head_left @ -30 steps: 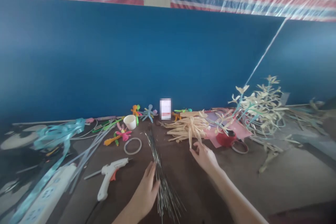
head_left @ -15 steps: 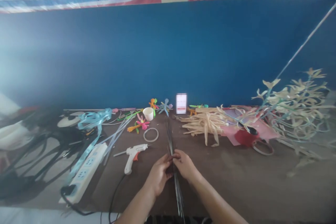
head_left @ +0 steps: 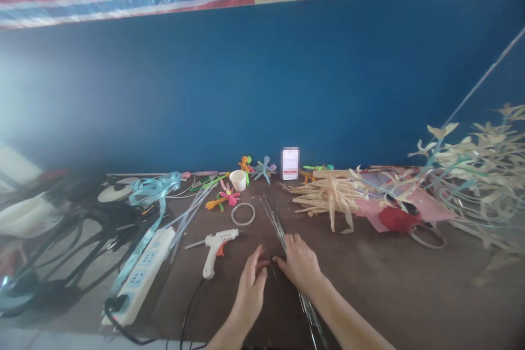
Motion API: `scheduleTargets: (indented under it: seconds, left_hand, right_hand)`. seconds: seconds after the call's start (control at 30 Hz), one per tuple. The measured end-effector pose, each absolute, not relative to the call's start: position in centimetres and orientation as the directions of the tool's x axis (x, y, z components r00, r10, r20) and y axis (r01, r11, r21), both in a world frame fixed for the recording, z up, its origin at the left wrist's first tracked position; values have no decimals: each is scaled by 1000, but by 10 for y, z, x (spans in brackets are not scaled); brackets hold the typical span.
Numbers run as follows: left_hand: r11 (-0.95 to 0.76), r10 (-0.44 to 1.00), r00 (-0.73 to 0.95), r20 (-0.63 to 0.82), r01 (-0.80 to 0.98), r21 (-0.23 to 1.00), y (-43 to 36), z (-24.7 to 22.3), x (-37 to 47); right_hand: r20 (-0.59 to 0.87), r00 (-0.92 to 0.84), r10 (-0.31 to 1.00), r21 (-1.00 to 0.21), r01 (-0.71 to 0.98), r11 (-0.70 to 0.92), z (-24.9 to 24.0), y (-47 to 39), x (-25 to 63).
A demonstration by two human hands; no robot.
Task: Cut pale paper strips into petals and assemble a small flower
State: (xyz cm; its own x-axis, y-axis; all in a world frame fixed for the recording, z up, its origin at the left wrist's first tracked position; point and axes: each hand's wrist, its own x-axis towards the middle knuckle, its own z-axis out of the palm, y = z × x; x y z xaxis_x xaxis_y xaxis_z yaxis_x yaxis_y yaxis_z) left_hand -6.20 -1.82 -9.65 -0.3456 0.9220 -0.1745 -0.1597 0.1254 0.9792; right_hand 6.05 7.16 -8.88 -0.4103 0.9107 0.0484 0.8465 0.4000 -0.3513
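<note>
A loose bundle of long, thin, silvery metal wires [head_left: 277,224] lies on the dark brown table [head_left: 377,290] in front of you. Your right hand [head_left: 301,262] rests over it; whether its grip is clamped cannot be told. Your left hand [head_left: 250,287] is just beside, thumb and fingers curved, its hold also unclear. Left lies a white, orange-triggered glue gun [head_left: 212,254]; right, tied beige strips [head_left: 328,197].

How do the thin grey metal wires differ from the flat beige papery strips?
The thin grey metal wires look shiny; the flat beige papery strips look wider and dull. The wires run toward the person; the strips lie mostly crosswise. The right hand touches the wires, not the strips. Both lie on the brown table.
</note>
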Motion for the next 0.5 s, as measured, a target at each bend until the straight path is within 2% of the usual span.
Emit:
scheduleTargets:
  seconds: [0.1, 0.27, 0.5]
  left_hand:
    - [82, 938, -344, -38, 112, 990, -30, -86, -74]
    - [73, 962, -272, 33, 372, 925, -38, -61, -89]
    - [21, 981, -170, 89, 559, 829, -38, -38, -90]
  right_hand:
    - [64, -428, 901, -335, 841, 424, -90, 71, 62]
    - [86, -431, 898, -346, 833, 432, -88, 64, 63]
    - [154, -479, 864, -266, 822, 503, -98, 62, 71]
